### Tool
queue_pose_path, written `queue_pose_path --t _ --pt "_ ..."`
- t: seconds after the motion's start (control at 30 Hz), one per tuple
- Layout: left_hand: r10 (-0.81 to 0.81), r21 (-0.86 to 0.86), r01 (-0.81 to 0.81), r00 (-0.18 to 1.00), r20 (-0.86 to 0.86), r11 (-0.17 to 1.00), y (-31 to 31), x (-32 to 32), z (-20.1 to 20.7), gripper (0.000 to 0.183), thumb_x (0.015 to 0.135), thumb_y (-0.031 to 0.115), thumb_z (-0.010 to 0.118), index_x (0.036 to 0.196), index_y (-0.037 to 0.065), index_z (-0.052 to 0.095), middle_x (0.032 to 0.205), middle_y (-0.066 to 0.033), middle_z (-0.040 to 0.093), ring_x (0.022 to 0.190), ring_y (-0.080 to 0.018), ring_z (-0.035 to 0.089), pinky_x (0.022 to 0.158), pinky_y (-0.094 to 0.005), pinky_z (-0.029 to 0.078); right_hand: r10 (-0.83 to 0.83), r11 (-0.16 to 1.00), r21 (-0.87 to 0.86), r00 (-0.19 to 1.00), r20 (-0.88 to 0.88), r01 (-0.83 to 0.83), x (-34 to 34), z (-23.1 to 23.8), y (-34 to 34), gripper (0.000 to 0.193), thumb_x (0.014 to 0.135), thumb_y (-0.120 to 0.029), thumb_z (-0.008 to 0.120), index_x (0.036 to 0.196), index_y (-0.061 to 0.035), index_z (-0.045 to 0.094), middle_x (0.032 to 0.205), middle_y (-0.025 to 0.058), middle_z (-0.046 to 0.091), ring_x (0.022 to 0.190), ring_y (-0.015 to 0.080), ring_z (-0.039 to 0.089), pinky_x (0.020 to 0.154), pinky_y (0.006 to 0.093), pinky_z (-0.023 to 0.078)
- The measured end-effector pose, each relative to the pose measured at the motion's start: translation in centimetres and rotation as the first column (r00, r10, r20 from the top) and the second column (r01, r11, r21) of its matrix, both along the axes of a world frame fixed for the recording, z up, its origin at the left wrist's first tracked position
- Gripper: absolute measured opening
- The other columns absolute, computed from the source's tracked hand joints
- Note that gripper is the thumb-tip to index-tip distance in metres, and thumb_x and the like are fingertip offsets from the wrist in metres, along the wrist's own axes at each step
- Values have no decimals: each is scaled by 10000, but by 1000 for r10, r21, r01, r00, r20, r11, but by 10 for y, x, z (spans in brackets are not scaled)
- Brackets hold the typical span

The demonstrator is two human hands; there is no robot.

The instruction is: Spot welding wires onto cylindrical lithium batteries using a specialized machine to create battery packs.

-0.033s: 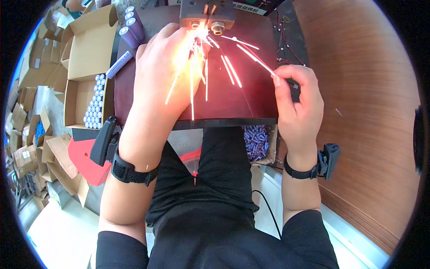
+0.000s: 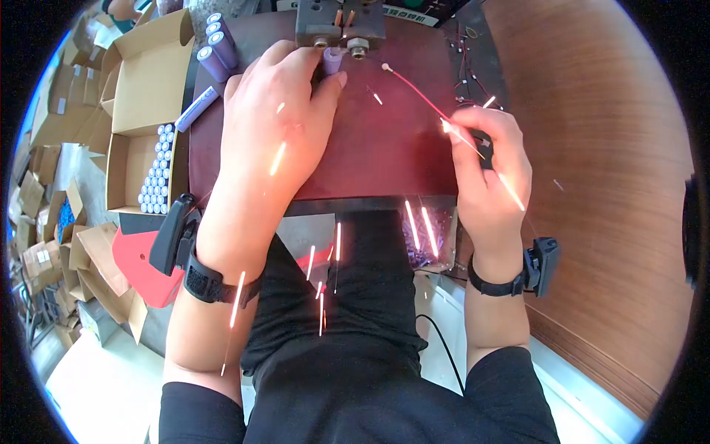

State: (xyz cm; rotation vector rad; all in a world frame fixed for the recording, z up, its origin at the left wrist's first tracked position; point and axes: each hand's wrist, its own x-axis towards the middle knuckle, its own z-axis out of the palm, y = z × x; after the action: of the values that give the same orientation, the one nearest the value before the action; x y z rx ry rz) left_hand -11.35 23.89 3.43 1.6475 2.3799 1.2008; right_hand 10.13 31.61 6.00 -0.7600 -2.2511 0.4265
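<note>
Sparks [image 2: 339, 240] have left their burst under the machine and spread as separate streaks over my hands, lap and the bin; both hands keep nearly the same places. Nearest, the trousers [image 2: 377, 288] lie under several streaks; a hot fleck settling in the cloth could scorch it. Beneath the table's front edge, the bin [image 2: 451, 255] holds purple pieces and has streaks across it; stray hot metal could mark its contents. Beyond, my right hand [image 2: 494, 152] has thumb and forefinger pinched on the red wire [image 2: 414, 83], its pale end free over the mat [image 2: 370, 166], apart from the cell; flecks at the fingertips could burn me, and a flinch could drop the wire. Further up, my left hand [image 2: 277, 111] is curled around the cell [image 2: 333, 62], thumb on the near side, part of the grip hidden; the cell is just below the machine [image 2: 307, 28]; contact cannot be confirmed; a loose grip could let it shift. Beside those knuckles, the standing cells [image 2: 212, 63] could topple if knocked.
</note>
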Motion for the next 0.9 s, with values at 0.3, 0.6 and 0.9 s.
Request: queue_pose_path --t 0.3,0.6,0.9 --pt "-60 40 60 998 13 997 -8 -4 4 280 903 216 723 1042 -24 687 951 -189 678 807 -332 648 744 -405 503 -57 986 -149 992 111 73 -4 -2 8 152 932 -112 661 1050 -26 703 970 147 682 929 347 636 873 428 467" --pt "-137 -37 215 737 662 976 -40 4 32 394 950 139 697 1318 34 602 891 -21 658 822 -89 565 787 -237 457 31 691 -656 919 -394 -304 3 0 -7 447 970 -46 621 1384 -6 457 943 85 651 933 170 621 909 314 480" --pt "-202 -20 240 859 471 971 -42 -1 28 251 936 85 699 1175 11 695 969 -54 668 887 -102 605 818 -267 486 40 494 -665 779 -625 -560 -8 -3 8 540 934 -11 628 1425 2 403 944 110 651 906 173 612 877 309 482"
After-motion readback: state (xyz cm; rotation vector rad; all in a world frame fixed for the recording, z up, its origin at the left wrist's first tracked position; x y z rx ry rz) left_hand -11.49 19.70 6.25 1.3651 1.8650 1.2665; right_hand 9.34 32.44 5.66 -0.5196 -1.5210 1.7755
